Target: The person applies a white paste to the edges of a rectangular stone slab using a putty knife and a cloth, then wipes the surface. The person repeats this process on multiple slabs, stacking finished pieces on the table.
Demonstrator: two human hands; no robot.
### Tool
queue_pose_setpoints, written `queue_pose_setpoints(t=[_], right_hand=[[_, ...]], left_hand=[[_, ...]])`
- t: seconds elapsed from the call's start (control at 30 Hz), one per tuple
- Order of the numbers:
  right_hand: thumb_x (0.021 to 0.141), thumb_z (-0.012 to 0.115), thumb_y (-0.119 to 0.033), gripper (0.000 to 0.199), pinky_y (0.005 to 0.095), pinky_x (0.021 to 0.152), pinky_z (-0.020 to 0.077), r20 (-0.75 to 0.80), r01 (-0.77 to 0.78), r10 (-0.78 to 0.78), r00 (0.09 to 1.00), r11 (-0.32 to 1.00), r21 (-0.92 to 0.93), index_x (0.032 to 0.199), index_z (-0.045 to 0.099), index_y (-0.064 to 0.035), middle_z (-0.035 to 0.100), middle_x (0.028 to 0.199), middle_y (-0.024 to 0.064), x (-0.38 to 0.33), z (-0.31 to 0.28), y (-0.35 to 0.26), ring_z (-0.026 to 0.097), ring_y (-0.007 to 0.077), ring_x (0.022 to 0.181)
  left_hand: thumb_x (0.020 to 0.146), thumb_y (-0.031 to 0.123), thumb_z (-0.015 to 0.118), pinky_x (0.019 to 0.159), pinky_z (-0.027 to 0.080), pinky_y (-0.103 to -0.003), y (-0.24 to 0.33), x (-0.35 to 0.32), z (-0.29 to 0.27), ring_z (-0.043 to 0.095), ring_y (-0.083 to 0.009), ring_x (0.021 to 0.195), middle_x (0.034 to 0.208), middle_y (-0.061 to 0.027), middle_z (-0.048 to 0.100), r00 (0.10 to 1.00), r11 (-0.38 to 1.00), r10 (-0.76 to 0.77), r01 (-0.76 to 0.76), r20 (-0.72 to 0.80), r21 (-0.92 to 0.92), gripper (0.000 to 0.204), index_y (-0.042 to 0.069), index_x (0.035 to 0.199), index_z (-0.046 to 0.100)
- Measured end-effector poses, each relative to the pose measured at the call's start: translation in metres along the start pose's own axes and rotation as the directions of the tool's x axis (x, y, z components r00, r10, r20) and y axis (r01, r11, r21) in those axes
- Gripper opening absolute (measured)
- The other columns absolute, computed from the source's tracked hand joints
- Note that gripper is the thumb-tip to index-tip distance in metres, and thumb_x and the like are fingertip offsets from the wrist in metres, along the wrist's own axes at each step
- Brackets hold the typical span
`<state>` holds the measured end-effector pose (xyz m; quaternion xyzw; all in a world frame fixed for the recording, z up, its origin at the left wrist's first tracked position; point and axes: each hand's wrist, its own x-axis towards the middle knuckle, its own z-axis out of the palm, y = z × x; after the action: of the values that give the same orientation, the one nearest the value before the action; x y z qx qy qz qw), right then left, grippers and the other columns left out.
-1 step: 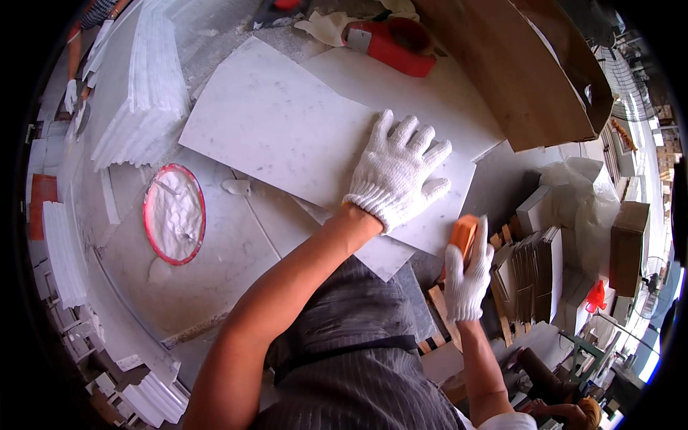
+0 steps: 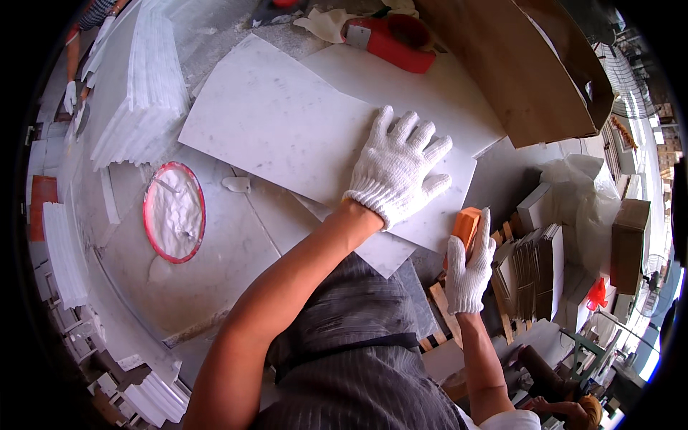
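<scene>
The white slab point(image 2: 315, 136) looks like matt, smooth marble with faint grey veins. Both hands wear knitted white cotton gloves, the left hand point(image 2: 396, 168) and right hand point(image 2: 469, 269), the latter against an orange block point(image 2: 466, 226) of dull finish. The brown board point(image 2: 516, 68) looks like matt wood.

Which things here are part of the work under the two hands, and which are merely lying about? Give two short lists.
In hand:
- white marble slab, left hand flat on it
- orange block, held in the right hand at the slab's edge

Lying about:
- red-rimmed round dish
- red power tool
- brown board
- stack of white tiles
- cardboard box
</scene>
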<state>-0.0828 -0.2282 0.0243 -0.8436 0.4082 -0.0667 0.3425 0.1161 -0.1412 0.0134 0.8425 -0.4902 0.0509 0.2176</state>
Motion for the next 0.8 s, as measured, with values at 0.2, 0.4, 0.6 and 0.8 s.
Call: queue_pose_setpoints(t=[0.2, 0.4, 0.6, 0.8], right_hand=[[0.089, 0.069, -0.028, 0.076, 0.0387, 0.068, 0.0530, -0.008, 0.192, -0.194, 0.981, 0.975, -0.113, 0.153, 0.031, -0.0113, 0.054, 0.102, 0.0175, -0.028, -0.002, 0.028, 0.062, 0.0262, 0.082], [0.087, 0.070, -0.028, 0.079, 0.0415, 0.073, 0.0531, 0.029, 0.178, -0.176, 0.984, 0.971, -0.160, 0.152, 0.032, -0.0076, 0.056, 0.103, 0.0201, -0.041, -0.003, 0.027, 0.061, 0.0291, 0.084], [0.085, 0.071, -0.024, 0.075, 0.0401, 0.071, 0.0530, -0.020, 0.139, -0.142, 0.990, 0.985, -0.103, 0.150, 0.036, -0.0099, 0.056, 0.103, 0.0195, -0.011, -0.003, 0.009, 0.062, 0.0306, 0.082], [0.088, 0.064, -0.035, 0.078, 0.0429, 0.082, 0.0521, 0.102, 0.109, -0.115, 0.988, 0.992, 0.068, 0.151, 0.031, -0.0034, 0.056, 0.107, 0.0197, -0.046, -0.006, 0.027, 0.062, 0.0307, 0.095]], left_hand=[[0.088, 0.048, 0.061, 0.115, 0.025, -0.055, 0.002, 0.001, -0.002, 0.046, -0.0307, 0.128, 0.131, -0.0099, 0.056, 0.999, 1.000, 0.010, -0.010, 0.034, -0.001, 0.051, 0.016, 0.128, 0.061], [0.089, 0.049, 0.060, 0.115, 0.025, -0.055, 0.003, 0.000, -0.003, 0.046, -0.0312, 0.128, 0.130, -0.0101, 0.056, 0.999, 1.000, 0.009, -0.009, 0.032, -0.002, 0.052, 0.016, 0.129, 0.060], [0.088, 0.049, 0.061, 0.115, 0.026, -0.054, 0.000, -0.002, -0.001, 0.046, -0.0309, 0.127, 0.127, -0.0098, 0.057, 0.999, 1.000, 0.020, -0.020, -0.041, 0.010, 0.053, 0.016, 0.129, 0.060], [0.089, 0.047, 0.060, 0.115, 0.025, -0.054, 0.002, -0.001, 0.000, 0.045, -0.0304, 0.128, 0.128, -0.0092, 0.057, 1.000, 1.000, 0.017, -0.017, -0.003, 0.026, 0.051, 0.016, 0.130, 0.060]])
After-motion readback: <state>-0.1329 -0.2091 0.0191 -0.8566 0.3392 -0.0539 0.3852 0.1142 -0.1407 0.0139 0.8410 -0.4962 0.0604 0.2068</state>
